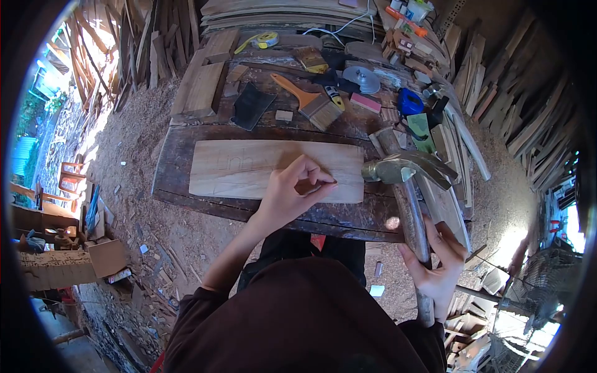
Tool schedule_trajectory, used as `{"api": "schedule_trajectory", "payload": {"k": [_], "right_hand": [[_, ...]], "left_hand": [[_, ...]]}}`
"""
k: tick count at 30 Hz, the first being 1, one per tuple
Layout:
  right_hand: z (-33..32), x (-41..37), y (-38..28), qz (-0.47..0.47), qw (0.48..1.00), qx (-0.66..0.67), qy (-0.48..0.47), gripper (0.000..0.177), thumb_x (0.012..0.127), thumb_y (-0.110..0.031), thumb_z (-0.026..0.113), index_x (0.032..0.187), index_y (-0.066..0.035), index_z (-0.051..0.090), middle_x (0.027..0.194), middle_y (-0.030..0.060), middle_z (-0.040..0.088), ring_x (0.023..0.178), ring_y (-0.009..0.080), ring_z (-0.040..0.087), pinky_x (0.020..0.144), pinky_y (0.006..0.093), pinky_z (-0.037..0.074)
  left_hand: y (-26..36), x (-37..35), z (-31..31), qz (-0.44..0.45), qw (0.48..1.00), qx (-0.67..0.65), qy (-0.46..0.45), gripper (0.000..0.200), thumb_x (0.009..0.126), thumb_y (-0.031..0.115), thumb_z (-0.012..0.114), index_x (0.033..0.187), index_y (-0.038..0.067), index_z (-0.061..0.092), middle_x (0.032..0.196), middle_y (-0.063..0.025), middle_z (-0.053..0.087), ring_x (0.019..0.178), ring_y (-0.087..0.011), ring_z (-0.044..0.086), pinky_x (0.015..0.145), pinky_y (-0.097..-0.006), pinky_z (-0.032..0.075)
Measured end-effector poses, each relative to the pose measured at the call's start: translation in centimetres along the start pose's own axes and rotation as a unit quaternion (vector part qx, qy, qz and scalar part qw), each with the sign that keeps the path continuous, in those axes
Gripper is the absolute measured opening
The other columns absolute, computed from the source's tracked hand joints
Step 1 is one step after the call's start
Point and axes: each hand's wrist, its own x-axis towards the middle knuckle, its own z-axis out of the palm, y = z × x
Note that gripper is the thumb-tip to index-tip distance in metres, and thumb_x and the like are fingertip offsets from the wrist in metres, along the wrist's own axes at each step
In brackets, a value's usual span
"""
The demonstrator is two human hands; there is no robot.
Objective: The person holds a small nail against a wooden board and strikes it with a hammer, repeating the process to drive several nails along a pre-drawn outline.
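Observation:
A pale wooden board (233, 168) with faint lettering at its left part lies along the near edge of the dark workbench (171, 155). Over the board's right half is my left hand (295, 189), thumb and forefinger pinched together at the tips; whatever they hold is too small to make out. My right hand (438, 264) is wrapped round the handle of a claw hammer (401, 169), right of the board. The hammer's head is up near the board's right end, its claw pointing right.
Behind the board lie a wide paintbrush (305, 99), dark sandpaper (252, 105), a small wood block (283, 115), a pink block (365, 102), a blue tape measure (410, 101) and a yellow one (265, 40). Wood pieces (199, 90) sit at the back left.

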Motion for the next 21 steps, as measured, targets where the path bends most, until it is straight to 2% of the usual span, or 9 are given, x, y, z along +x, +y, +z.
{"api": "schedule_trajectory", "payload": {"k": [4,21], "right_hand": [[0.09,0.08,0.23,0.014,1.000,-0.007,-0.010,0.059,0.066,-0.004,0.078,0.123,0.003,0.063,0.072,0.0117,0.063,0.063,0.0218,0.057,0.060,0.0318,0.048],[0.36,0.10,0.31,0.021,1.000,-0.007,-0.022,0.059,0.068,-0.006,0.079,0.124,0.003,0.063,0.070,0.0109,0.064,0.064,0.0225,0.058,0.061,0.0330,0.048]], "left_hand": [[0.05,0.02,0.09,0.029,0.998,0.064,-0.003,0.037,0.083,0.004,0.077,0.078,0.008,0.040,0.084,-0.0092,0.074,0.085,-0.0109,0.071,0.072,-0.0241,0.055],[0.04,0.01,0.13,0.022,0.995,0.093,-0.009,0.035,0.082,0.005,0.077,0.078,0.008,0.042,0.084,-0.0075,0.074,0.084,-0.0129,0.072,0.071,-0.0261,0.056]]}}
